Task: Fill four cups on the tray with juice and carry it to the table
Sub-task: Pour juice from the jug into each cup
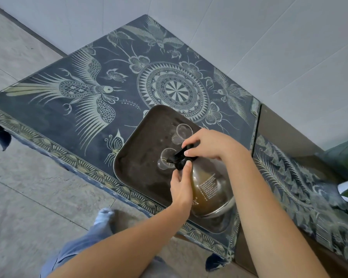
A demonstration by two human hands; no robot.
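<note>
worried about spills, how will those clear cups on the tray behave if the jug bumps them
The clear cups look thin, empty plastic, so probably very light and apt to tip or slide. They stand loose on the smooth dark tray, which likely gives little grip. The jug looks much heavier.

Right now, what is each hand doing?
Left hand: gripping the amber glass jug at its neck.
Right hand: closed on the jug's black lid.

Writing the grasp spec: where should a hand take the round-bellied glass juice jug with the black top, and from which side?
Grip the glass juice jug at its narrow neck under the black top, from the near side, as the left hand does. The belly is wide and smooth. The right hand covers the top.
</note>
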